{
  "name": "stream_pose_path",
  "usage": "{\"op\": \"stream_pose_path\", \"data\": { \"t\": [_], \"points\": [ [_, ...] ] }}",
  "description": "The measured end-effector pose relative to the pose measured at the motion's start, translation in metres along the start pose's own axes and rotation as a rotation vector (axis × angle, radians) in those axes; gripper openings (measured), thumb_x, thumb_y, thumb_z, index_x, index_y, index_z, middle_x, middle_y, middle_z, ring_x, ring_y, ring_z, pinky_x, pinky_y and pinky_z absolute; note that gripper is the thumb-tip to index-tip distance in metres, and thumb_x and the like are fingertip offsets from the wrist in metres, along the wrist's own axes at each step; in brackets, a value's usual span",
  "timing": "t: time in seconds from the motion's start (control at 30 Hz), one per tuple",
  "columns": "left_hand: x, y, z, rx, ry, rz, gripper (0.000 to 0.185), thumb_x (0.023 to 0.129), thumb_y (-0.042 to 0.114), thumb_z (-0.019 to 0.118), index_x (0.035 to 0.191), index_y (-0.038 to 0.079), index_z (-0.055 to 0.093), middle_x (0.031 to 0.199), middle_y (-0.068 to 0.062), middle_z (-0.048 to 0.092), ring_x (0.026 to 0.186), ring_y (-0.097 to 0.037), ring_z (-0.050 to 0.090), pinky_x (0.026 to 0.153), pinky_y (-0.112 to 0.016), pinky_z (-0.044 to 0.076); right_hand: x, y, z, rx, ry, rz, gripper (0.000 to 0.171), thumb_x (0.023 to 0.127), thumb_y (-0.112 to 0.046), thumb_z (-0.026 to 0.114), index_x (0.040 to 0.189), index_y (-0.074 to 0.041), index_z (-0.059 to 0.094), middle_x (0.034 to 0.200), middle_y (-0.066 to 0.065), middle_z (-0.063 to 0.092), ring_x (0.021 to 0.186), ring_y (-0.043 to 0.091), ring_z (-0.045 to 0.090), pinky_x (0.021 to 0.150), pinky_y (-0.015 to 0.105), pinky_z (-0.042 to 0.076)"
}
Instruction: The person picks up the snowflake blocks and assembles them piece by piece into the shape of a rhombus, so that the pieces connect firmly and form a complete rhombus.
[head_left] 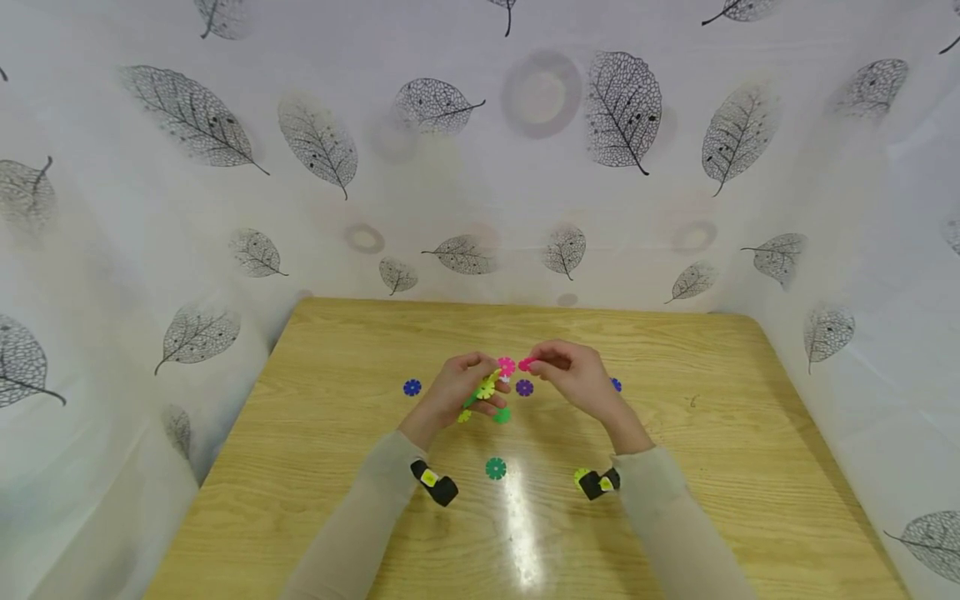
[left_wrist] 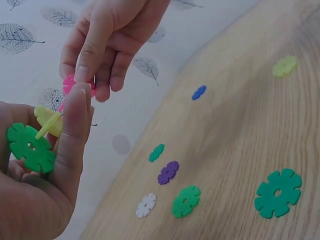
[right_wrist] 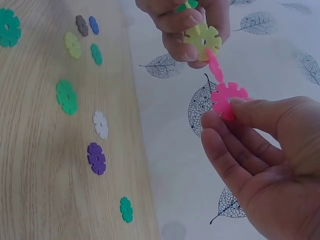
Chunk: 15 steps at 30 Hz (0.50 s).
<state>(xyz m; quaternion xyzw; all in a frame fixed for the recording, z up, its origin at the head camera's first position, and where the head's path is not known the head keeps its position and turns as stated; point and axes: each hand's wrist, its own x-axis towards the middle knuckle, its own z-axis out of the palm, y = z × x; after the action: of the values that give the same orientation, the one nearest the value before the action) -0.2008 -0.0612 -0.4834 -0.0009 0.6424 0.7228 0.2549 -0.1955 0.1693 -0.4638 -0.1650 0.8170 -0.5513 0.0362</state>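
My left hand (head_left: 453, 390) holds a small joined chain of notched plastic flower discs above the table. In the left wrist view the chain has a green disc (left_wrist: 31, 147) near the palm and yellow discs (left_wrist: 48, 122) beyond it. Seen from the right wrist, a pink disc standing nearly edge-on (right_wrist: 214, 66) meets the rim of a yellow disc (right_wrist: 204, 42). My right hand (head_left: 579, 379) pinches another pink disc (right_wrist: 229, 100) between thumb and fingers, its rim against the edge-on pink one. Whether those two pink discs are slotted together I cannot tell.
Several loose flower discs lie flat on the wooden table (head_left: 337, 500). A purple one (head_left: 524, 387) and a light green one (head_left: 502, 415) lie below the hands, a dark green one (head_left: 496, 468) nearer, a blue one (head_left: 412, 387) at left. Leaf-printed cloth (head_left: 465, 192) surrounds the table.
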Motion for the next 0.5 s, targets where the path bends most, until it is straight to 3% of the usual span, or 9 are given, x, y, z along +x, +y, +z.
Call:
{"op": "stream_pose_path", "data": {
  "t": [0.23,0.5],
  "points": [
    [-0.0008,0.0009,0.0014,-0.003,-0.011,0.006,0.028,0.103,0.029,0.055,0.11,0.002,0.059,0.105,-0.031,0.068,0.064,-0.02,0.072,0.057,-0.029,0.061,0.001,-0.004,0.0038,-0.026,-0.006,0.005,0.012,0.095,-0.019,0.069,0.106,-0.014,0.072,0.1,0.002,0.073,0.095,0.031,0.07,0.08,0.029,0.061],
    [-0.0026,0.0024,0.0025,-0.011,-0.011,-0.005,0.024,0.103,0.027,0.054,0.107,0.004,0.058,0.107,-0.033,0.067,0.063,-0.02,0.072,0.055,-0.028,0.061,0.0024,-0.0077,0.006,-0.069,0.005,0.011,0.012,0.094,-0.02,0.07,0.105,-0.016,0.073,0.1,0.0,0.073,0.09,0.014,0.07,0.079,0.03,0.06]
  ]
}}
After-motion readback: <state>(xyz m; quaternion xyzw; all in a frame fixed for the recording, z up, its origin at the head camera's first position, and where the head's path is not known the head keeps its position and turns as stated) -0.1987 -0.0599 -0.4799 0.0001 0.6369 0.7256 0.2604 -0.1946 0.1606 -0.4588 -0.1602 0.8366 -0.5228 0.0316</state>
